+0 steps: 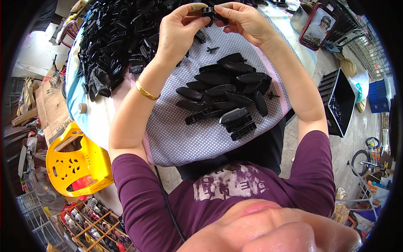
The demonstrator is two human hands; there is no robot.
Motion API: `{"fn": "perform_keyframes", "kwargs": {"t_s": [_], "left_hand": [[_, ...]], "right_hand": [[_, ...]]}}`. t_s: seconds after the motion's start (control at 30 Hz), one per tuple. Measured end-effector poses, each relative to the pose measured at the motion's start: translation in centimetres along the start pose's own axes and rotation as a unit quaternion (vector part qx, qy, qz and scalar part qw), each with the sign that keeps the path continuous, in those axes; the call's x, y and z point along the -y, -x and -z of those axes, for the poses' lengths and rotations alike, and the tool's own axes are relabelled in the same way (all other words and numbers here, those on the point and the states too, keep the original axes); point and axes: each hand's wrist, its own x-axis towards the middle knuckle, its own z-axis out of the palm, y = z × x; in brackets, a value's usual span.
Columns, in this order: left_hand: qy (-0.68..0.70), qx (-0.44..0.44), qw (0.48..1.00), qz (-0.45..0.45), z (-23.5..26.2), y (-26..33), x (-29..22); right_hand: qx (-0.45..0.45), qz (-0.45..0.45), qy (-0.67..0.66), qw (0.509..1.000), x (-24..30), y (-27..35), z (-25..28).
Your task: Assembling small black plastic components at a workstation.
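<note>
At the far side of the table my left hand (pixel 178 29) and my right hand (pixel 248 22) are raised close together. Between their fingertips they pinch a small black plastic part (pixel 208 12), partly covered by the fingers. Yellowish wraps cover some fingertips. Nearer me, on the dotted grey cloth (pixel 176 138), lies a loose group of elongated, curved black plastic pieces (pixel 218 90). A few of them sit stacked at its near edge. To the left of my left hand spreads a large heap of similar black parts (pixel 111 38).
A phone (pixel 317 28) showing a person stands at the far right. A black crate (pixel 336 103) is on the floor to the right. At left are a tape roll (pixel 82 108) on the table edge and a yellow plastic chair (pixel 77 166) beside it.
</note>
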Motion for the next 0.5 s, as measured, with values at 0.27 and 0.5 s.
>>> {"fn": "perform_keyframes", "kwargs": {"t_s": [0.27,0.5], "left_hand": [[0.003,-0.001,1.0,0.018,1.0,-0.3,0.7],[0.297,0.013,0.948,0.115,0.0,-0.4,1.3]], "right_hand": [[-0.043,0.065,0.049,0.996,-0.3,0.8,-1.7],[-0.059,0.497,0.201,0.842,-2.3,0.6,-2.9]]}}
